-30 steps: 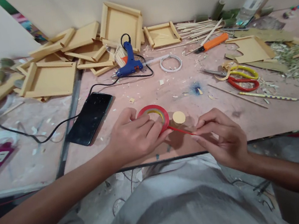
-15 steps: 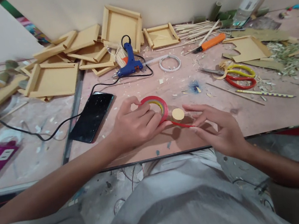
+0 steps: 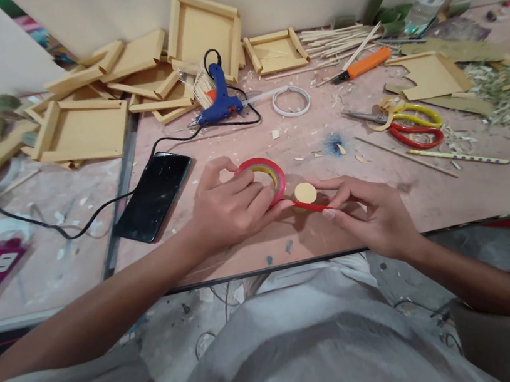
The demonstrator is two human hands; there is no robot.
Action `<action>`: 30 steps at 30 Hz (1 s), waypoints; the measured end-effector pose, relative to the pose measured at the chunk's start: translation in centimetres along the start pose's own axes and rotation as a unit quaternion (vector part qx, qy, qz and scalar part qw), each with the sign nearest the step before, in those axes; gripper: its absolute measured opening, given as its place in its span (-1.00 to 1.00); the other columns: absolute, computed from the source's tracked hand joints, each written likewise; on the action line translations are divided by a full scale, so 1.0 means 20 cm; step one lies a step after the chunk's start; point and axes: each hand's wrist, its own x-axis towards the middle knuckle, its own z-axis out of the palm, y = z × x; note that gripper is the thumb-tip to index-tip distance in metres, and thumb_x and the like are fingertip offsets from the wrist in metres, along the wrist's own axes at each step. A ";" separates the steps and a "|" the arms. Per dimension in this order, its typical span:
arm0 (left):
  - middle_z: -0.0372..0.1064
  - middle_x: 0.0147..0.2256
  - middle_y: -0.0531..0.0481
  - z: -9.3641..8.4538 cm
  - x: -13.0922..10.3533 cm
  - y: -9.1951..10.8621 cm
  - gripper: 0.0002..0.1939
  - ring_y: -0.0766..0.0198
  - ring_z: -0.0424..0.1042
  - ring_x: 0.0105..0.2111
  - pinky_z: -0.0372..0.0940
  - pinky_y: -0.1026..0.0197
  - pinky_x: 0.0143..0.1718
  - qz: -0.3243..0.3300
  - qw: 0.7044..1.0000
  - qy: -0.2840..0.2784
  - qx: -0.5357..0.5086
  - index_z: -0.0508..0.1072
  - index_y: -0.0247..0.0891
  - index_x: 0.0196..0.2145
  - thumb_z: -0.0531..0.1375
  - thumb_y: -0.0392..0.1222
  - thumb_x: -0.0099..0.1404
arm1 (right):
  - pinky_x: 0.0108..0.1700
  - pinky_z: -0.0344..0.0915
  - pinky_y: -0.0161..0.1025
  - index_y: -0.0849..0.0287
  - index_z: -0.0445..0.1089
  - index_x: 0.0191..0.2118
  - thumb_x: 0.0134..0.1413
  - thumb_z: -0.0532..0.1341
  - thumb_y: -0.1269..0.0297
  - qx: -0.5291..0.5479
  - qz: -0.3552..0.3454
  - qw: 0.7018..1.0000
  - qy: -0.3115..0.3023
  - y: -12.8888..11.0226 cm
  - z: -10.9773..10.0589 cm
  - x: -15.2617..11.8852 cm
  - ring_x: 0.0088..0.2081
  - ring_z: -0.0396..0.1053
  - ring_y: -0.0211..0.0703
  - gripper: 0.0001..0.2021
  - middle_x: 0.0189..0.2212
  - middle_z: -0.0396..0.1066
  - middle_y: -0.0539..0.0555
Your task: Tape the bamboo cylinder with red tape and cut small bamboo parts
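Observation:
My left hand (image 3: 237, 206) is closed round a roll of red tape (image 3: 277, 175), its fingers through and over the ring. A short red strip (image 3: 310, 206) runs from the roll to my right hand (image 3: 372, 212), which pinches the strip's free end between thumb and fingers. Between the two hands a small round piece with a pale top (image 3: 305, 193) stands on the pink table (image 3: 245, 257). The strip passes across its near side, and my right fingertips are close beside it.
Behind lie a blue glue gun (image 3: 222, 104), a white tape ring (image 3: 291, 101), cardboard trays (image 3: 80, 132) and thin sticks (image 3: 333, 41). A phone (image 3: 155, 195) is left; scissors (image 3: 416, 124), an orange cutter (image 3: 367, 64) and a pencil (image 3: 461, 157) are right.
The red strip has come up against the near side of the round piece, and my right fingers have moved closer to it. The view has shifted slightly.

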 end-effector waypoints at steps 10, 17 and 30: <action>0.38 -0.59 0.19 0.02 -0.02 0.00 -0.59 0.31 0.44 -0.48 0.25 0.05 -0.16 0.003 1.000 -0.008 -0.008 0.38 -0.20 -0.43 0.31 -0.02 0.56 | 0.16 0.63 0.04 0.05 0.52 -0.25 0.35 0.38 0.35 0.020 0.013 1.000 -0.001 0.01 0.00 0.00 0.20 0.63 0.09 -0.90 0.23 0.63 0.14; 0.38 -0.57 0.20 0.02 -0.03 -0.01 -0.62 0.31 0.46 -0.46 0.26 0.04 -0.15 0.002 1.000 -0.010 -0.012 0.39 -0.20 -0.41 0.32 -0.03 0.54 | 0.19 0.59 0.06 0.05 0.51 -0.24 0.35 0.37 0.38 -0.013 -0.022 1.000 0.005 0.00 0.00 0.00 0.19 0.63 0.07 -0.89 0.22 0.64 0.13; 0.33 -0.56 0.20 0.05 -0.05 -0.01 -0.63 0.30 0.40 -0.45 0.23 0.03 -0.09 0.000 1.000 -0.014 -0.011 0.34 -0.18 -0.39 0.27 -0.05 0.58 | 0.11 0.61 -0.03 0.03 0.53 -0.23 0.36 0.37 0.39 -0.012 -0.020 1.000 0.011 -0.01 0.00 0.01 0.14 0.66 0.00 -0.88 0.16 0.67 0.08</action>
